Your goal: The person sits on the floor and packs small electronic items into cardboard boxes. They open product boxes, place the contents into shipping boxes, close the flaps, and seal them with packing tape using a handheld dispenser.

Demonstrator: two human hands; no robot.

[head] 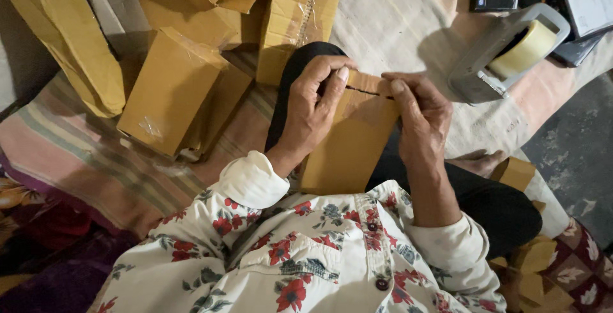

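Both forearms are stretched forward from the chest, and the hands are brought close together. The left hand [313,105] is curled, fingers bent and thumb pressed down at the tip. The right hand [421,112] is closed in a pinch (thumb against forefinger), its wrist held straight. White cuffs are seen at both wrists.

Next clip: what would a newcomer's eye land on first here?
Both hands, left hand and right hand, pinch the top flap of a flat brown cardboard box at centre, over the person's lap. A heap of similar brown boxes fills the upper left, and a grey tape dispenser lies upper right.
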